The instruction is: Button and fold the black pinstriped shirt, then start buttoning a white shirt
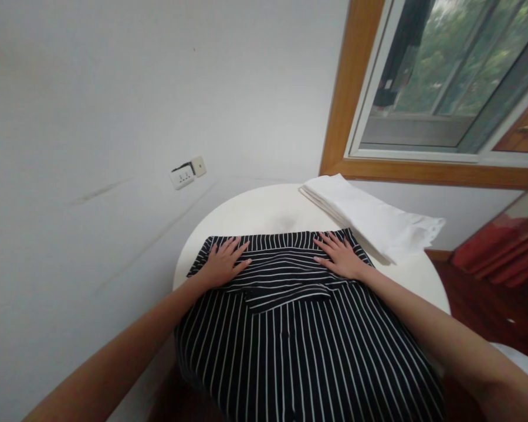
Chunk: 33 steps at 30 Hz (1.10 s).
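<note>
A pair of black-and-white striped pants [286, 351] lies spread over a round white table [246, 208], its waistband at the far side and its lower part hanging over the near edge. Across the front, below the waistband, runs a sash of the same striped cloth [290, 295]. My left hand [222, 264] rests flat on the upper left of the pants, fingers spread. On the upper right, my right hand [341, 258] presses flat in the same way, also open. Neither hand grips the cloth.
Folded white cloth [369, 217] lies at the table's back right, partly over its edge. A white wall with a socket [182, 177] stands behind and left. The wood-framed window [422, 170] is at the right, with red fabric [501, 246] below it.
</note>
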Each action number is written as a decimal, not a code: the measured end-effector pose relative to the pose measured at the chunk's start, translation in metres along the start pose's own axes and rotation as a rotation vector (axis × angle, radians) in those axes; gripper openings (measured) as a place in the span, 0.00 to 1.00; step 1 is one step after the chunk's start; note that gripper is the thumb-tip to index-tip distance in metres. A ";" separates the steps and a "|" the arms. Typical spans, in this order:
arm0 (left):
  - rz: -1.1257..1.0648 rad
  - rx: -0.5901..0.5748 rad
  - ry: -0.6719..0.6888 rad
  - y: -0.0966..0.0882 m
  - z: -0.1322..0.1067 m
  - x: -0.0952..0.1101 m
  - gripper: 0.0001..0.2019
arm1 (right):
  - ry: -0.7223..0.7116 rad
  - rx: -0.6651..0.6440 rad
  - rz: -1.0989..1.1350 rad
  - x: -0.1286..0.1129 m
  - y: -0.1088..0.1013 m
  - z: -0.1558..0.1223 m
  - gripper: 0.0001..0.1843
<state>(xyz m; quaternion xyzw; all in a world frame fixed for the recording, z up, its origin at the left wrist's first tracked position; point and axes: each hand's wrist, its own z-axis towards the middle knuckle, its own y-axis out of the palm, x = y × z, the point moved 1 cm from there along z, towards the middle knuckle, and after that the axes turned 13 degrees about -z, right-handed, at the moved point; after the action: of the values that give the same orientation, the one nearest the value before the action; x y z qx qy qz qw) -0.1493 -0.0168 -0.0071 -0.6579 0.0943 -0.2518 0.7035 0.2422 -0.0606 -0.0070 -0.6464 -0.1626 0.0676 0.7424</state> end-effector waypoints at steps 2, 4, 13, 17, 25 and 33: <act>0.001 -0.005 -0.030 0.000 0.005 -0.003 0.33 | -0.009 -0.006 -0.004 0.004 0.002 0.008 0.38; -0.004 -0.001 -0.050 -0.001 0.014 -0.007 0.34 | -0.021 -0.015 -0.001 0.008 0.003 0.021 0.38; -0.037 -0.012 -0.116 -0.003 0.061 -0.033 0.36 | 0.006 0.004 0.044 0.022 0.012 0.089 0.37; -0.047 -0.063 -0.139 -0.009 0.078 -0.042 0.37 | -0.002 0.020 0.066 0.026 0.015 0.109 0.36; -0.159 0.146 0.020 -0.017 0.117 0.015 0.32 | -0.027 0.241 0.098 0.013 -0.010 0.109 0.31; -0.165 0.009 0.022 0.015 0.134 0.063 0.31 | -0.085 -0.028 0.073 -0.012 -0.001 0.094 0.37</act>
<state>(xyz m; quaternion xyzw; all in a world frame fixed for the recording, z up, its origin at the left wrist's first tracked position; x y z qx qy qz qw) -0.0302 0.0708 0.0065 -0.6575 0.0464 -0.3166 0.6822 0.2001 0.0237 0.0029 -0.6587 -0.1710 0.1199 0.7229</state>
